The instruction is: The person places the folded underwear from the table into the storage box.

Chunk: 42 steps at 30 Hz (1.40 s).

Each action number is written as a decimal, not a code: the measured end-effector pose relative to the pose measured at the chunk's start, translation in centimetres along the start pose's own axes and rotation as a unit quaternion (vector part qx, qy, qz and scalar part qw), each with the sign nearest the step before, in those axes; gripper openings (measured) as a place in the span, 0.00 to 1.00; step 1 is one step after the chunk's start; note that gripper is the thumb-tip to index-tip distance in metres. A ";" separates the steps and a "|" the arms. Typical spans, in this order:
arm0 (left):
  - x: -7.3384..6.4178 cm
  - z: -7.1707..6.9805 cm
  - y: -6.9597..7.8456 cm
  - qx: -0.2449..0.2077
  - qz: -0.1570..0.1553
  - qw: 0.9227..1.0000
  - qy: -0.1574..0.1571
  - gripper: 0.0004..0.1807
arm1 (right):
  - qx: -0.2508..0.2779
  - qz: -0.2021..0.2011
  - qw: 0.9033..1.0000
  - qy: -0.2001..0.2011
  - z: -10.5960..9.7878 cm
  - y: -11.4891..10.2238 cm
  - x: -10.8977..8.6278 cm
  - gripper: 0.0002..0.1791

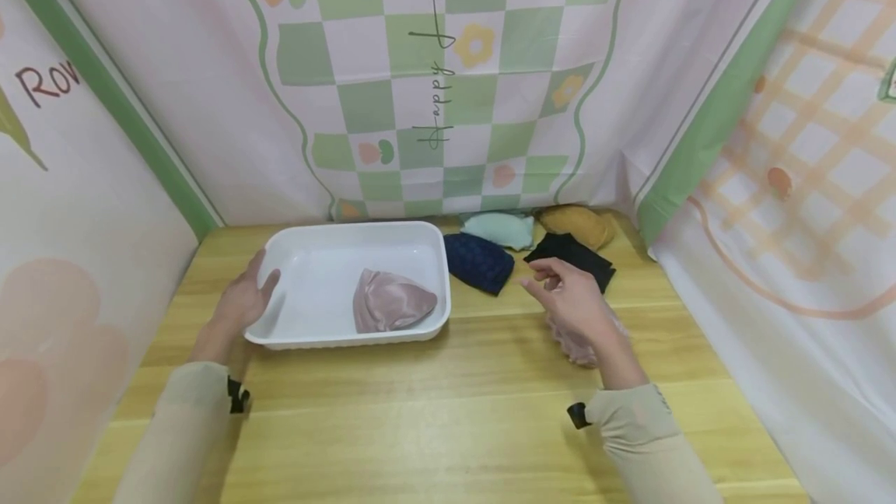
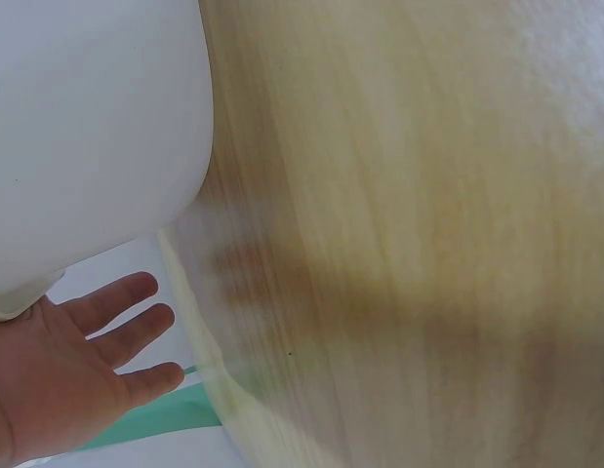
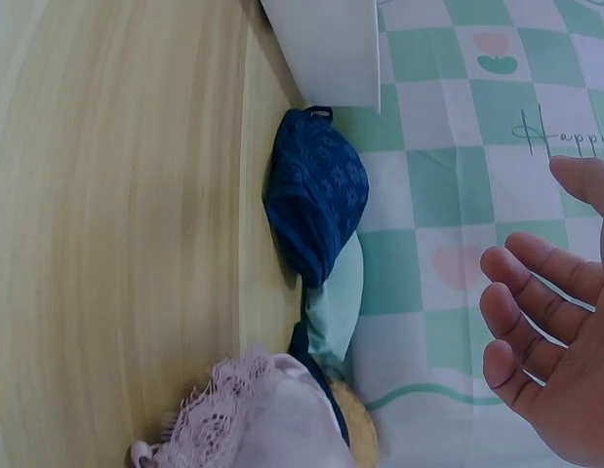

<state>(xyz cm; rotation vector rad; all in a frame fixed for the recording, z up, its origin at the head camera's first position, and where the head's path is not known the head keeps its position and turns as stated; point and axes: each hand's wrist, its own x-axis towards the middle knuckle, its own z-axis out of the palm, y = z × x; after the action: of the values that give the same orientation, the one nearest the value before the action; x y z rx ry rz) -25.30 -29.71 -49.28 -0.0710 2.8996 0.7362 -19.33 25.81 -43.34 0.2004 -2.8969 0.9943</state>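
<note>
My left hand is at the left rim of a white tray, its thumb over the edge. In the left wrist view its fingers are stretched out and spread below the tray's side. Inside the tray, toward the right, lies a folded mauve satin bra. My right hand hovers over a pink lace bra, partly hiding it. In the right wrist view that hand's fingers are loosely bent and apart, with nothing between them.
Beside the tray's right end sits a navy bra. Behind it are a mint one and a mustard one; a black garment lies in front of these. A checked curtain closes off the wooden table's back edge.
</note>
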 end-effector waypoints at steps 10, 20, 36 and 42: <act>0.0 0.0 0.0 0.004 0.005 1.000 0.001 0.43 | -0.002 -0.003 1.000 0.020 -0.4 0.8 -0.4 0.27; 0.0 0.0 0.1 0.005 0.005 1.000 0.000 0.43 | -0.012 0.000 0.999 0.046 -1.0 2.0 -1.1 0.26; -0.1 0.1 -0.1 0.003 0.006 1.000 0.005 0.43 | -0.033 0.016 0.998 0.048 -2.0 4.1 -2.0 0.25; 0.0 0.1 -0.2 0.002 0.005 1.000 0.002 0.44 | -0.043 0.022 0.998 0.047 -2.1 4.6 -2.2 0.25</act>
<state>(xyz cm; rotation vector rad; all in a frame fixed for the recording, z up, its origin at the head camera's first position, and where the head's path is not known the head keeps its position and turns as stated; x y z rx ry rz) -25.31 -29.81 -49.50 -0.0581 2.9060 0.7338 -17.72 30.91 -44.69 0.0833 -2.8619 0.8594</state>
